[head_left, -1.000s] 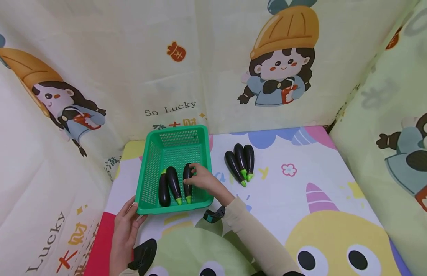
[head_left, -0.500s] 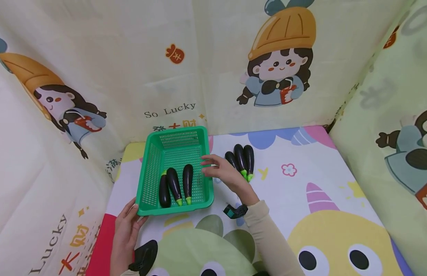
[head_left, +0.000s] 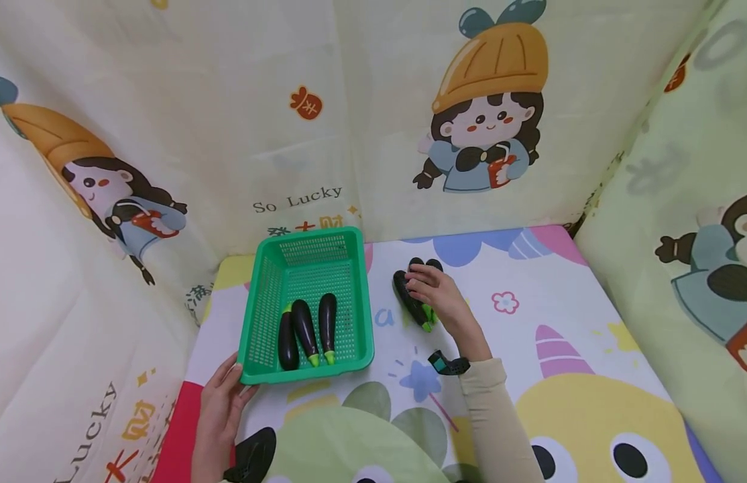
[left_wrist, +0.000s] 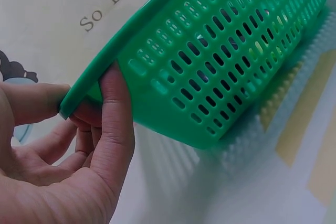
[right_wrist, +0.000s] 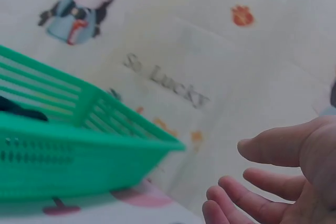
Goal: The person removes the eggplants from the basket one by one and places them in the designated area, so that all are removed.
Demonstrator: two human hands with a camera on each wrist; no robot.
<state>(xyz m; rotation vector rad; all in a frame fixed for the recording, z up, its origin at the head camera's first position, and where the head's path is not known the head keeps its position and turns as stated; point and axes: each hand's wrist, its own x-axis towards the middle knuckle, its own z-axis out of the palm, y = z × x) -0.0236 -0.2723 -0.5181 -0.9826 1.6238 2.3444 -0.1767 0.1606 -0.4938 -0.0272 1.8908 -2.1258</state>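
Note:
A green plastic basket (head_left: 307,268) with slotted walls stands at the left of the table, holding three eggplants (head_left: 304,332) side by side. My left hand (head_left: 221,409) pinches the rim at its near left corner; the left wrist view shows the thumb and fingers (left_wrist: 116,114) on either side of the rim. Over a group of three more eggplants (head_left: 410,300) hovers my right hand (head_left: 440,295), partly hiding two of them. In the right wrist view its fingers are spread with nothing between them.
A printed cloth (head_left: 488,315) covers the table. Behind it hangs a cartoon-patterned curtain (head_left: 385,121), and another cloth wall (head_left: 639,221) runs along the right side.
My right hand has left the eggplant in the basket and moved right, over the loose eggplants. The left hand keeps its hold on the rim.

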